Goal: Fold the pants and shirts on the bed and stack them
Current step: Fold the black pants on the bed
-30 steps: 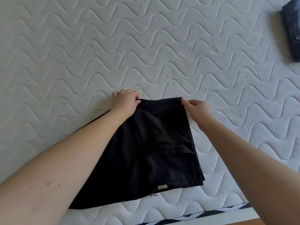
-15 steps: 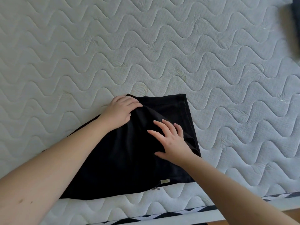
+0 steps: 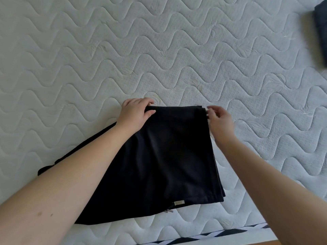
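Note:
Black pants [image 3: 159, 156] lie folded into a rough rectangle on the white quilted mattress [image 3: 88, 59], near its front edge. A small pale label and metal drawstring tips show at the near hem. My left hand [image 3: 135, 114] grips the far left corner of the fold, thumb on top of the cloth. At the far right corner, the fingertips of my right hand [image 3: 219, 121] pinch the stacked edges. My left forearm lies across the left part of the pants and hides it.
A folded dark blue garment [image 3: 321, 32] sits at the far right edge of the view. The mattress's front edge has a black-and-white zigzag trim [image 3: 230, 233], and a strip of wooden floor shows beyond it at the bottom right.
My right hand left the middle of the pants, where it lay flat half a second ago, and went back to the far right corner. My left hand stayed at the far left corner.

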Available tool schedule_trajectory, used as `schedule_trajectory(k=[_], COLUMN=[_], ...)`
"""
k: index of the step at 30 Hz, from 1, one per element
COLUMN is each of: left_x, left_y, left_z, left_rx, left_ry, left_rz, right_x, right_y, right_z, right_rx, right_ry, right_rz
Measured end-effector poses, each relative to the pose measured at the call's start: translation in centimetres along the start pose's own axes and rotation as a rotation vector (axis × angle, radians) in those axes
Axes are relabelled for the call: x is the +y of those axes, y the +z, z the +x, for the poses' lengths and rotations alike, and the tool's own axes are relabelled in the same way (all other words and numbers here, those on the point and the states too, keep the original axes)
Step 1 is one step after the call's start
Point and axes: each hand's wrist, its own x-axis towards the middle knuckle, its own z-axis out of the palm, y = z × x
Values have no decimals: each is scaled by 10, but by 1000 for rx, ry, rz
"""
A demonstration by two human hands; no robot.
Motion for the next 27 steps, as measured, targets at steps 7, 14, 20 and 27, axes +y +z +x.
schedule_trajectory(k=[7,14,20,27], left_x=[-12,-16,-19,-25], left_y=[0,-5,-4,-5], left_z=[2,5,6,16], left_rx=[-25,-95,-165,-293], left_ry=[-160,-222,-200,-186], left_rz=[58,-119,-218,-4], right_x=[-3,-11,-12,-13], right_y=[7,9,7,4], right_z=[-5,1,2,8], right_rx=[-29,31,-146,-347], right_ry=[-2,10,24,-53], right_rz=[-200,-114,-160,-11])
